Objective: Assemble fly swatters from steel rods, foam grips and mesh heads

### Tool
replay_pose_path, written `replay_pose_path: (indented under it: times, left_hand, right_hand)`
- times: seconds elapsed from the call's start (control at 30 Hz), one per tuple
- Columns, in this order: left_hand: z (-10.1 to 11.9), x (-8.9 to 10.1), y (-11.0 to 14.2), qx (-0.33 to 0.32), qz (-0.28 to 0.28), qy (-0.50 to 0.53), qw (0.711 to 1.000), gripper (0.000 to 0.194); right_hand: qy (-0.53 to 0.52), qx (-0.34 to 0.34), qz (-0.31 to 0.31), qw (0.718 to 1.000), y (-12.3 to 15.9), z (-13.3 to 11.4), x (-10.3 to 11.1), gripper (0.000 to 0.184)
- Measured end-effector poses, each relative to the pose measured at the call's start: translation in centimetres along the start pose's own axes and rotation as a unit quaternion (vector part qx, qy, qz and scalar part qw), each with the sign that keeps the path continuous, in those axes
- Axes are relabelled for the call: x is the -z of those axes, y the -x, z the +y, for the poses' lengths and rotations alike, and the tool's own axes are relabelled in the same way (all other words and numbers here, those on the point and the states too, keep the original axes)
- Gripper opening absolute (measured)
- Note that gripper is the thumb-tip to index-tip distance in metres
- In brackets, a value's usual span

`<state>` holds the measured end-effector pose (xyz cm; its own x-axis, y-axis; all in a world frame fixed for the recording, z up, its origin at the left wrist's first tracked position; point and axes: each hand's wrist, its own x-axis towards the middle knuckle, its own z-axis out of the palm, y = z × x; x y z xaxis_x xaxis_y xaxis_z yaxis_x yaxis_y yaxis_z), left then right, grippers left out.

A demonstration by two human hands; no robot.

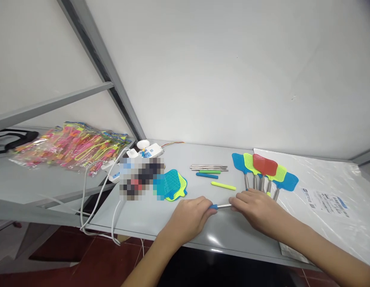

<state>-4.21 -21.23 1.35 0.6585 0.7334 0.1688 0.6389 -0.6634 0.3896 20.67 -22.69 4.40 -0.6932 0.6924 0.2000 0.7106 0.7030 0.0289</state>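
Observation:
A metal fly swatter rod [223, 206] with a blue grip [213, 207] at its left end is held level between my hands, close above the grey table. My left hand [187, 219] pinches the blue grip. Around the bare metal, my right hand [258, 208] is closed, hiding the rod's right end. Several fly swatters [265, 165] with blue, yellow and red heads lie fanned out just beyond my right hand. Loose swatter heads [173, 183], blue and yellow, are stacked beyond my left hand. Between them lie thin metal rods [207, 168], a green grip [209, 172], a blue grip [207, 175] and a yellow grip [223, 185].
White power strips [152, 151] with cables stand at the back left, beside a blurred-out patch [141, 179]. A white plastic package [328, 179] with a label covers the right side. Bagged colourful items [80, 145] are heaped on the left shelf. A metal frame post [113, 83] rises there.

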Motion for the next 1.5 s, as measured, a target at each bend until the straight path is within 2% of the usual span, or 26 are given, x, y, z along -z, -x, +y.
replay_pose_path:
  times: [0.23, 0.37, 0.5, 0.6, 0.63, 0.7, 0.77, 0.83, 0.9, 0.97, 1.07, 1.13, 1.2, 1.3, 1.37, 1.43, 1.5]
  left_hand:
    - [0.4, 0.4, 0.3, 0.000, -0.021, 0.005, 1.000, 0.027]
    - [-0.3, 0.8, 1.1, 0.035, -0.041, 0.012, 0.998, 0.027]
    - [-0.9, 0.7, 3.8, 0.089, -0.076, 0.059, 0.991, 0.024]
    - [-1.1, 0.9, 6.7, 0.159, -0.065, 0.156, 0.973, 0.024]
    - [-1.3, 1.0, 7.7, 0.192, -0.048, 0.192, 0.961, 0.024]
    - [-1.7, 1.5, 9.5, 0.253, 0.002, 0.256, 0.933, 0.025]
    - [-2.4, 1.8, 10.9, 0.304, 0.059, 0.311, 0.899, 0.025]
    - [-3.2, 1.8, 12.0, 0.345, 0.107, 0.377, 0.853, 0.026]
    - [-3.9, 1.5, 12.6, 0.372, 0.145, 0.458, 0.794, 0.029]
    - [-4.4, 1.0, 12.8, 0.372, 0.179, 0.537, 0.736, 0.031]
    - [-4.6, 0.6, 12.6, 0.339, 0.224, 0.624, 0.667, 0.028]
    - [-4.7, 0.6, 12.3, 0.323, 0.240, 0.660, 0.635, 0.030]
    - [-4.7, 0.8, 12.1, 0.319, 0.239, 0.680, 0.615, 0.033]
    - [-4.8, 1.2, 11.8, 0.334, 0.233, 0.687, 0.602, 0.036]
    - [-4.9, 1.2, 11.8, 0.350, 0.230, 0.677, 0.604, 0.035]
    - [-4.9, 1.2, 11.9, 0.355, 0.202, 0.661, 0.630, 0.035]
    - [-4.8, 1.1, 12.0, 0.350, 0.141, 0.630, 0.678, 0.036]
  right_hand:
    - [-0.061, 0.013, -0.035, 0.997, -2.0, -1.1, 0.0, 0.017]
    - [-0.067, 0.031, -0.060, 0.995, -3.4, -1.6, -1.2, 0.015]
    - [-0.061, 0.108, -0.084, 0.989, -5.5, -3.3, -3.4, 0.019]
    - [-0.060, 0.156, -0.082, 0.982, -7.9, -4.7, -3.7, 0.015]
    - [-0.073, 0.149, -0.076, 0.983, -8.9, -5.0, -3.5, 0.021]
    - [-0.104, 0.122, -0.061, 0.985, -10.9, -5.3, -3.2, 0.049]
    - [-0.103, 0.106, -0.039, 0.988, -12.8, -5.3, -3.5, 0.068]
    - [-0.068, 0.112, -0.022, 0.991, -14.2, -5.4, -4.7, 0.077]
    - [-0.036, 0.127, -0.016, 0.991, -14.8, -5.7, -6.5, 0.080]
    - [-0.020, 0.132, -0.009, 0.991, -14.8, -6.2, -8.1, 0.070]
    - [-0.010, 0.115, 0.032, 0.993, -13.8, -7.0, -9.2, 0.039]
    - [-0.006, 0.108, 0.063, 0.992, -12.9, -7.5, -9.1, 0.025]
    - [-0.003, 0.112, 0.084, 0.990, -12.0, -7.9, -8.8, 0.022]
    - [-0.003, 0.114, 0.125, 0.986, -10.6, -8.3, -8.3, 0.020]
    - [-0.009, 0.106, 0.162, 0.981, -9.8, -8.6, -8.0, 0.015]
    - [-0.016, 0.089, 0.193, 0.977, -8.9, -8.8, -7.7, 0.011]
    - [-0.021, 0.058, 0.221, 0.973, -7.8, -9.0, -7.1, 0.010]
